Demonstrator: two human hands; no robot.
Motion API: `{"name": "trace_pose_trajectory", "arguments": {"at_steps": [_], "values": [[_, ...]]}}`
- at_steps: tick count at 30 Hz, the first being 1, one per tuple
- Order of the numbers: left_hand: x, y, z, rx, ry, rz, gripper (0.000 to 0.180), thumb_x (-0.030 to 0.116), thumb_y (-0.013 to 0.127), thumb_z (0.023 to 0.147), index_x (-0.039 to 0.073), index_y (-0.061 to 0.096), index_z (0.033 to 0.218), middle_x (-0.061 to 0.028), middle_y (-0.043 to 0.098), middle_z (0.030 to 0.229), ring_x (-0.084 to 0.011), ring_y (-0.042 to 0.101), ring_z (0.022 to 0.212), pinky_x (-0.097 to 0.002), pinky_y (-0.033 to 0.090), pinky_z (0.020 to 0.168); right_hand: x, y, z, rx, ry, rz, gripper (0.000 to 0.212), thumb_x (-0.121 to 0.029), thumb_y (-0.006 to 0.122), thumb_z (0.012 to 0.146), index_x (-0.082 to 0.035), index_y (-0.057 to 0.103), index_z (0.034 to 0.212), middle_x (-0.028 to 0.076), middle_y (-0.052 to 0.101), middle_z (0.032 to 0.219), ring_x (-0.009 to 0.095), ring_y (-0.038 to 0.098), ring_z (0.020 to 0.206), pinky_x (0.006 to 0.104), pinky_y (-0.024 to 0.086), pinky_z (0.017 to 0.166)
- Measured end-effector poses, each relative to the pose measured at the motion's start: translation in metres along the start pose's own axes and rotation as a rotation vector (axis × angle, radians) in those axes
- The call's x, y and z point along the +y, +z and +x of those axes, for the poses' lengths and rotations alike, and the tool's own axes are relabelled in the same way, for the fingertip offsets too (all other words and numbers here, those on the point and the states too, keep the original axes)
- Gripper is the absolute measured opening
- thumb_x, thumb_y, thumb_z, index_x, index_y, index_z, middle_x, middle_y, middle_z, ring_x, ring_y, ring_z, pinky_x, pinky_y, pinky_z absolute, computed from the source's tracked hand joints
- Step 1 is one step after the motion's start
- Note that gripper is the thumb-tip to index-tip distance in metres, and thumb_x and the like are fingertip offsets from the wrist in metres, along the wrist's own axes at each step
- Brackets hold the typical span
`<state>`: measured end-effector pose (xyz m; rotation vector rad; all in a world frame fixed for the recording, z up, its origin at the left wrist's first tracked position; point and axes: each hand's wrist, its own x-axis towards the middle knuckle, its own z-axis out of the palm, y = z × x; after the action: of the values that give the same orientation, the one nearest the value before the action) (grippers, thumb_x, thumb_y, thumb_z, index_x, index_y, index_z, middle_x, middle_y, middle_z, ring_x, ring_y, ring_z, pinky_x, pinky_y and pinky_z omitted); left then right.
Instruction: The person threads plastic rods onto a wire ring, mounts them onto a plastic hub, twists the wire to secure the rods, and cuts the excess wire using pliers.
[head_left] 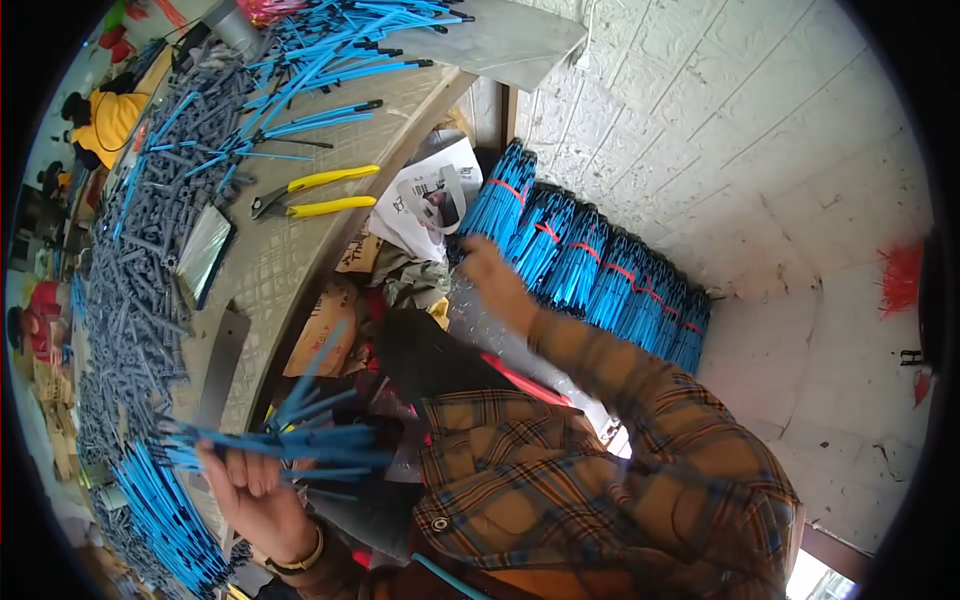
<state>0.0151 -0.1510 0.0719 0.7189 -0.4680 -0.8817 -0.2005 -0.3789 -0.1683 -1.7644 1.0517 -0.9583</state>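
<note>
At the lower left, my left hand (262,497) is closed around a loose bunch of thin blue sticks (325,452) with dark ends. The sticks are blurred and fan out over the table edge. My right hand (493,283) is raised in the upper middle, beside banded bundles of blue sticks (572,263) standing against the wall. It is smeared by motion, so its finger pose and any hold are unclear. More blue sticks (175,520) lie in a dense row on the table below my left hand.
Grey plastic pieces (135,290) are heaped along the table (285,255). On it lie yellow-handled pliers (325,192), a shiny flat box (207,255), a metal strip (222,365) and scattered blue sticks (320,60). A white bag (430,200) and brown paper (325,325) sit beside the table edge.
</note>
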Motion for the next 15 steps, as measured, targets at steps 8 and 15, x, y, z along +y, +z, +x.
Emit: {"name": "trace_pose_trajectory", "arguments": {"at_steps": [8,15], "values": [[0.010,-0.011,-0.020,0.209,-0.108,0.653,0.027,0.029,0.043,0.094,0.009,0.044,0.112,-0.0098,0.052,0.093,-0.0125,0.042,0.068,-0.0268,0.039,0.062,0.228,-0.004,0.040,-0.352,0.737,-0.618,0.064,-0.026,0.060,0.078,-0.012,0.033,0.134,0.025,0.058,0.106,0.041,0.058,0.096,0.0451,0.047,0.084],[-0.029,-0.023,-0.022,0.623,0.374,2.116,0.063,0.037,0.047,0.090,0.022,0.014,0.142,-0.0102,0.022,0.145,-0.0218,0.031,0.130,-0.0321,0.030,0.103,0.262,0.017,0.041,-0.555,0.776,-0.713,0.047,-0.020,0.053,0.083,-0.010,0.041,0.127,0.021,0.061,0.101,0.038,0.059,0.095,0.0462,0.048,0.081]]}}
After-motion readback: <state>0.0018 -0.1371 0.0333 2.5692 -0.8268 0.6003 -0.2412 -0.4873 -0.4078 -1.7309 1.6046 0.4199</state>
